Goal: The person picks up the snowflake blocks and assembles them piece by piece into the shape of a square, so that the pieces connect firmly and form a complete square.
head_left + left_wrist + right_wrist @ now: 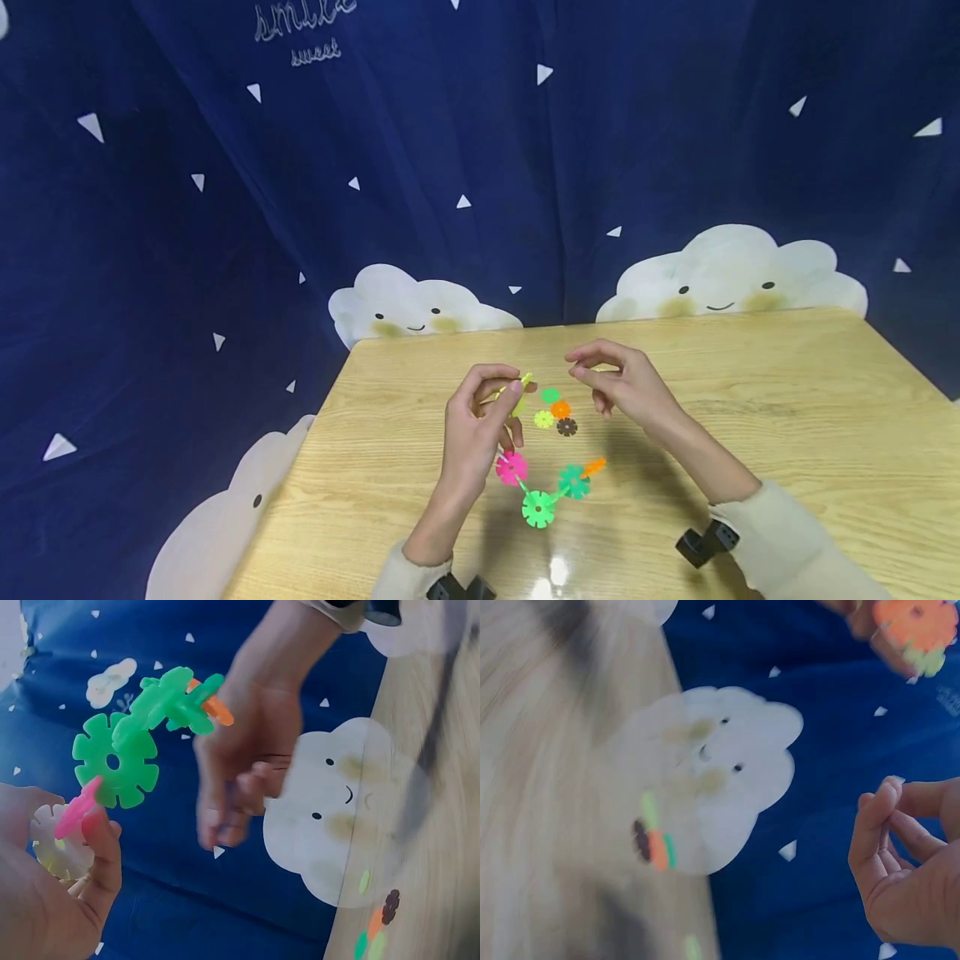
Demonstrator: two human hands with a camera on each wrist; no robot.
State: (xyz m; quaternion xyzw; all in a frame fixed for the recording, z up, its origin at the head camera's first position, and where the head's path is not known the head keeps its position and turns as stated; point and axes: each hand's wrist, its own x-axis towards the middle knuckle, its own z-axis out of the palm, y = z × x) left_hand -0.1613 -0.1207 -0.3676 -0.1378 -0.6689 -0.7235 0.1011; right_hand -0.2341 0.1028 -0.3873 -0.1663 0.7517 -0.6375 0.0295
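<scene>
In the head view my left hand (474, 429) pinches a yellow notched plastic disc (517, 407) between thumb and fingers. It belongs to a chain of interlocking discs: a pink disc (512, 468), a bright green disc (538, 509), a teal disc (574, 482) and an orange disc (594, 467) at the far end. A whitish see-through disc (63, 849) shows beside the pink one in the left wrist view. My right hand (633, 385) hovers to the right of the chain, fingers loosely bent, with nothing seen between them.
Loose discs lie grouped on the wooden table (787, 433) beyond the chain: green (551, 395), orange (561, 409), yellow (543, 419) and brown (567, 427). A dark blue curtain (420, 125) with white triangles and clouds hangs behind the table and along its left side.
</scene>
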